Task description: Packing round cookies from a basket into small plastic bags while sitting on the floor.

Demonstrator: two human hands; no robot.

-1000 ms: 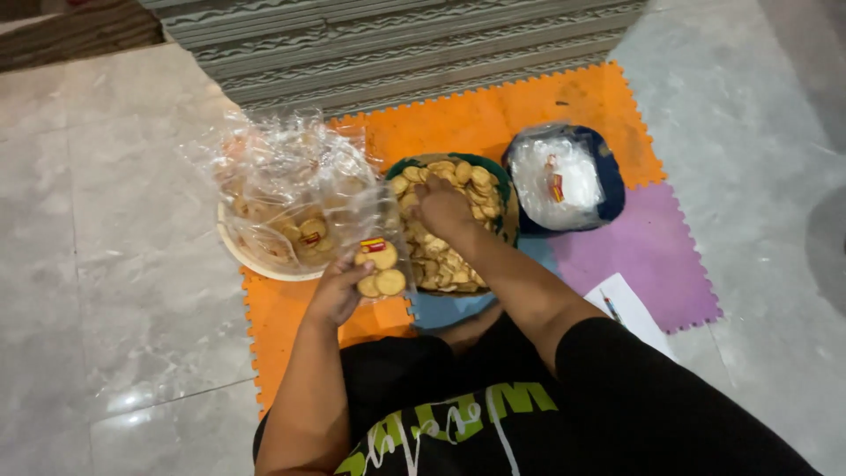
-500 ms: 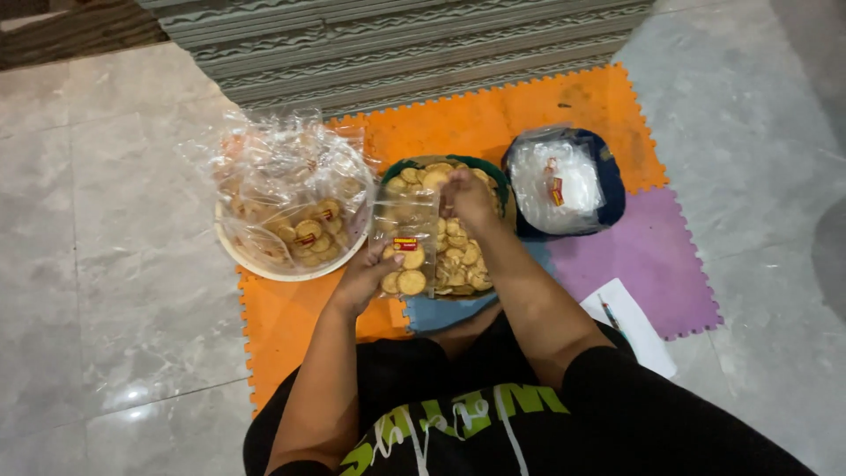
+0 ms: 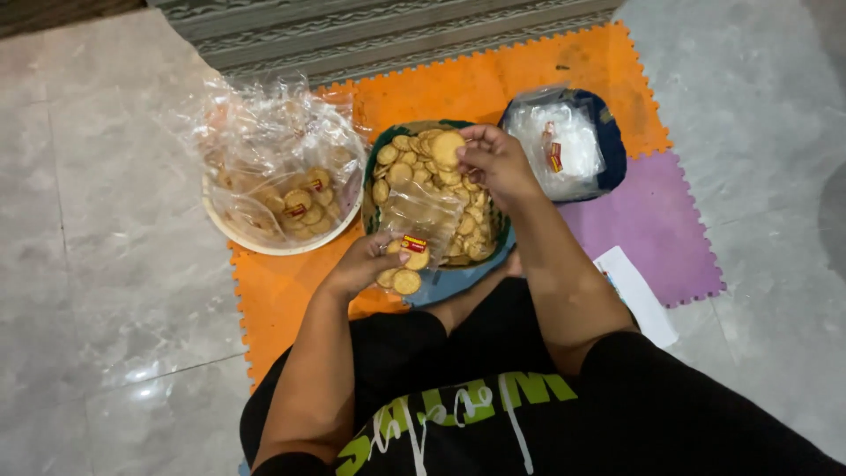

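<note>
Head view, person seated on the floor, looking down at both hands.

Left hand [image 3: 366, 264]: closed around the lower end of a small clear plastic bag [image 3: 419, 225] with a red-and-yellow label, a few round biscuits visible at its bottom. Bag held over the near edge of the green round basket [image 3: 370, 172].

Right hand [image 3: 498, 163]: fingers pinched on a single round golden biscuit [image 3: 447, 148], held just above the loose biscuits [image 3: 467, 225] heaped in the basket.

Green round basket: rests on an orange foam floor mat [image 3: 493, 84], directly in front of the person.

White round bowl [image 3: 256, 245]: left of the basket, touching or just beside it; holds filled clear bags of biscuits [image 3: 282, 167].

Dark blue container [image 3: 612, 141]: right of the basket, filled with empty clear bags [image 3: 560, 150].

Purple foam mat tile [image 3: 652, 229]: right of the orange mat, joined to it.

White paper sheet [image 3: 639, 295]: lies at the purple tile's near edge, partly on the grey tiled floor [image 3: 106, 264].
</note>
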